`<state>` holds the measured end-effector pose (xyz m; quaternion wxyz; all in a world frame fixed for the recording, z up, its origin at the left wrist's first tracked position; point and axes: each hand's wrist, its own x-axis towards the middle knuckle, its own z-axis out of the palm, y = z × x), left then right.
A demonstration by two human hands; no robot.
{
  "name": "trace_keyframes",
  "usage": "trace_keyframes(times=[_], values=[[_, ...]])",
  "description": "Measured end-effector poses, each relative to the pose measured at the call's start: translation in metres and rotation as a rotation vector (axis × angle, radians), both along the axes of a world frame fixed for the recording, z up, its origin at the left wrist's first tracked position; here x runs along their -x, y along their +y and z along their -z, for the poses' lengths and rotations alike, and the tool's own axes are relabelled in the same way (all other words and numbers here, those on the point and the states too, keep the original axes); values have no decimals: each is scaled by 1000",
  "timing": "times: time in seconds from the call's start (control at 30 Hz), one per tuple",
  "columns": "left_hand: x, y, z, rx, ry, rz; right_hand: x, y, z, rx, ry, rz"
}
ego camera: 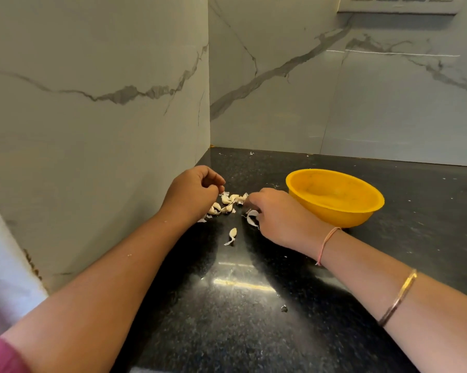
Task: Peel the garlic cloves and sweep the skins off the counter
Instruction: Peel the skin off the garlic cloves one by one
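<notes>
On the dark counter point(240, 332), nearest the viewer, a single garlic clove point(232, 235) is seen, its long axis running roughly from seven to one o'clock, thin tail toward the viewer. It lies at about eight o'clock from the right hand point(276, 215), which is judged the nearer hand to it. That hand's grip is curled narrow over a curved white piece point(252, 218); whether the piece is pinched cannot be told. At ten o'clock from that hand the garlic pile point(227, 204) is spread, just beside the left hand point(193, 193), whose grip is likewise curled close, its contents not made out. At three o'clock a yellow bowl point(334, 200) is set. No writing is seen.
</notes>
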<state>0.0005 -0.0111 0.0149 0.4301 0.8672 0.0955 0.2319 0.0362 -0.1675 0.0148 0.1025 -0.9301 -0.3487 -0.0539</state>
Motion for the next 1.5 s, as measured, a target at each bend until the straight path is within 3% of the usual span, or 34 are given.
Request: trace_keyframes(times=[0.27, 0.4, 0.5, 0.77, 0.93, 1.1, 1.2, 1.37, 1.5], values=[[-4, 8, 0, -96, 7, -97, -6, 4, 9, -246, 9, -27], [-2, 10, 1, -203, 210, 2, -5, 3, 9, -261, 44, -43], [0, 7, 3, -303, 351, 82, -4, 4, 10, -159, 105, -94], [-6, 13, 5, -251, 253, -84, -1, 4, 6, -285, 64, -72], [-8, 16, 7, -228, 202, -132, -3, 6, 11, -105, 89, -145], [-6, 19, 3, -208, 145, -192, -3, 3, 7, -262, 5, -73], [-6, 19, 1, -200, 116, -210, -2, 2, 7, -282, -13, -120], [-5, 19, -1, -217, 101, -194, -2, 6, 11, -137, -16, -142], [-2, 14, -2, -230, 90, -176, -3, 3, 9, -232, -20, -102]])
